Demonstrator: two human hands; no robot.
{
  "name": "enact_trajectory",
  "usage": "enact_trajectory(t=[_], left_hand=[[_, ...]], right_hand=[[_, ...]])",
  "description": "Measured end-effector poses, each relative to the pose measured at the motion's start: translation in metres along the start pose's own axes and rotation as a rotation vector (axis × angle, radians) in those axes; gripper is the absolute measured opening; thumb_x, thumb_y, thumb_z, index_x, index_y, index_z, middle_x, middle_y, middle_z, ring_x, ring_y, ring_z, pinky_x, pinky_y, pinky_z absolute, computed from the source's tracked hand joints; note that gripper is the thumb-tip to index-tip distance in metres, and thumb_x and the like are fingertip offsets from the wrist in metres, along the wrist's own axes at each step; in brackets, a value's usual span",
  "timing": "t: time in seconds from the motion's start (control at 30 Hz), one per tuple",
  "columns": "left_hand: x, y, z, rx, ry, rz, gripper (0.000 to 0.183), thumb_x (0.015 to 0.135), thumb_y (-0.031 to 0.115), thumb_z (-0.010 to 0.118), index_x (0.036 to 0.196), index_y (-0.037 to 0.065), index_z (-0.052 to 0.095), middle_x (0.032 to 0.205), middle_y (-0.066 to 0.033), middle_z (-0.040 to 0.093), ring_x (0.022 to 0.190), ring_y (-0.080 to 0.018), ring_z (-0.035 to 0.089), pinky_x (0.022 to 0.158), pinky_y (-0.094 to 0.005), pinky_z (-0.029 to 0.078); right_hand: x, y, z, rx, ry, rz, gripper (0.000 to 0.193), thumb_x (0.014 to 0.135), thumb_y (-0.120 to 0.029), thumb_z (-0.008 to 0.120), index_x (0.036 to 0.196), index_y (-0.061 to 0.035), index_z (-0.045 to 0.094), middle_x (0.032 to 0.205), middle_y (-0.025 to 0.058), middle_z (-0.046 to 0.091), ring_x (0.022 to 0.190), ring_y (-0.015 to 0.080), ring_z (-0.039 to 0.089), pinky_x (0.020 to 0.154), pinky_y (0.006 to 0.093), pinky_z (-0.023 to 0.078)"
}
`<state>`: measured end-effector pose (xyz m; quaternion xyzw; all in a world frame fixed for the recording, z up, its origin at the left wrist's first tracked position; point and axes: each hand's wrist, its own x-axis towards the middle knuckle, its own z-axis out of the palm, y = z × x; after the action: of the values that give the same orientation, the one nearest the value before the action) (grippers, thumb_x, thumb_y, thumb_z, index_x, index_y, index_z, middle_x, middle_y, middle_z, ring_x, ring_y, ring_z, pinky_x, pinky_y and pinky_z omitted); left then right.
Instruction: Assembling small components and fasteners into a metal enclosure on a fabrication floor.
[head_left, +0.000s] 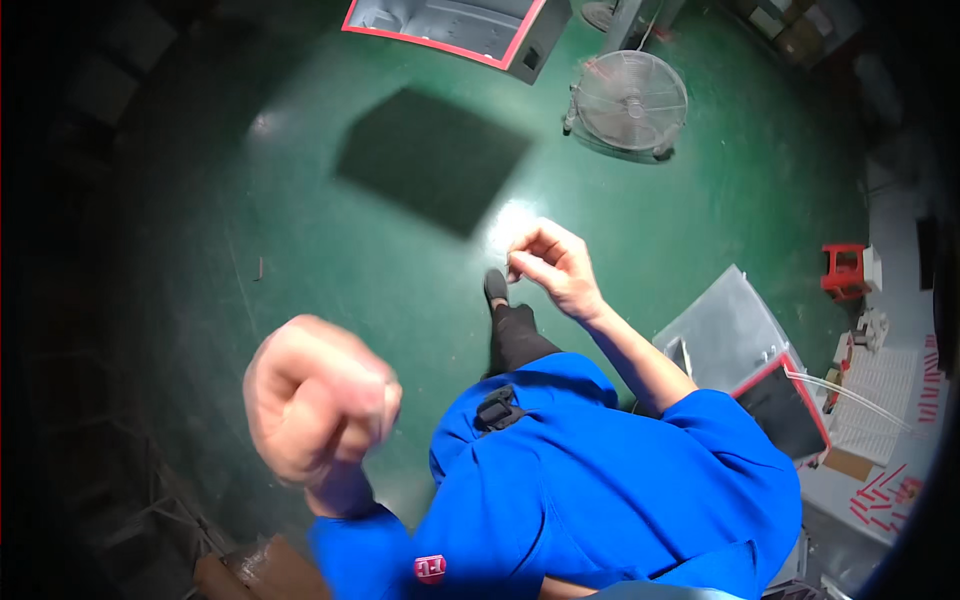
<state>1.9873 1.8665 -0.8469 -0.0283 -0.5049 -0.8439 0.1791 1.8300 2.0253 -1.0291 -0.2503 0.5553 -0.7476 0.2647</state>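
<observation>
My left hand (318,402) is raised at the left, close to the camera, its fingers curled into a fist. It is slightly blurred, and whatever may be inside the fingers is hidden. Ahead of my body, over the green floor (400,290), my right hand (560,268) has its thumb and fingertips pinched together. Anything in that pinch is too small to name. Both hands are apart from each other and from the things around. Beside my right forearm stands a grey box (725,325) with a red-edged opening, apparently untouched.
A round floor fan (632,100) stands ahead. Another grey box with a red rim (430,42) is at the far edge. On the right are a red stool (845,270) and a pale worktable (880,400) with red strips. Brown wrapping (270,570) lies at lower left.
</observation>
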Motion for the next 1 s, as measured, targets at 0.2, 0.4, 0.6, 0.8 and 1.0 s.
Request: enact_trajectory(t=[0.2,0.4,0.6,0.8,1.0], left_hand=[[0.135,0.085,-0.018,0.239,-0.591,-0.188,0.047,0.092,0.020,0.042,0.046,0.011,0.035,0.043,-0.0063,0.043,0.035,-0.0167,0.041,0.035,-0.0271,0.037],[0.225,0.093,-0.039,0.225,-0.408,0.026,0.029,0.084,0.014,0.047,0.055,0.020,0.045,0.051,-0.0050,0.043,0.042,-0.0159,0.041,0.040,-0.0275,0.035],[0.292,0.091,-0.092,0.223,-0.272,0.088,0.024,0.075,0.007,0.051,0.064,0.029,0.054,0.059,-0.0038,0.044,0.049,-0.0150,0.042,0.044,-0.0278,0.034],[0.357,0.100,-0.193,0.248,-0.052,-0.128,0.029,0.087,0.008,0.042,0.059,0.014,0.044,0.046,-0.0044,0.042,0.038,-0.0154,0.042,0.036,-0.0267,0.035],[0.421,-0.009,-0.316,-0.276,0.341,-0.096,0.015,0.097,0.014,0.038,0.085,0.006,0.043,0.050,0.0018,0.034,0.036,-0.0049,0.028,0.031,-0.0195,0.018]], right_hand=[[0.139,0.030,-0.051,-0.010,0.020,0.003,0.012,0.088,-0.012,0.059,0.088,-0.0008,0.054,0.077,0.0035,0.060,0.071,0.0097,0.060,0.068,0.0238,0.049],[0.277,0.003,-0.036,-0.148,-0.180,0.067,0.012,0.089,-0.013,0.057,0.091,-0.0014,0.053,0.080,0.0065,0.060,0.077,0.0122,0.060,0.072,0.0254,0.048],[0.399,0.030,-0.030,-0.098,-0.269,0.083,0.013,0.089,-0.014,0.056,0.092,-0.0015,0.052,0.084,0.0086,0.063,0.078,0.0113,0.060,0.073,0.0248,0.048],[0.515,0.063,-0.039,-0.047,-0.215,0.040,0.008,0.084,-0.007,0.054,0.088,-0.0002,0.053,0.083,0.0105,0.065,0.075,0.0125,0.061,0.072,0.0265,0.049],[0.606,0.081,-0.079,-0.228,-0.077,-0.009,0.009,0.084,-0.009,0.061,0.085,-0.0003,0.058,0.079,0.0049,0.063,0.073,0.0100,0.059,0.068,0.0248,0.048]])
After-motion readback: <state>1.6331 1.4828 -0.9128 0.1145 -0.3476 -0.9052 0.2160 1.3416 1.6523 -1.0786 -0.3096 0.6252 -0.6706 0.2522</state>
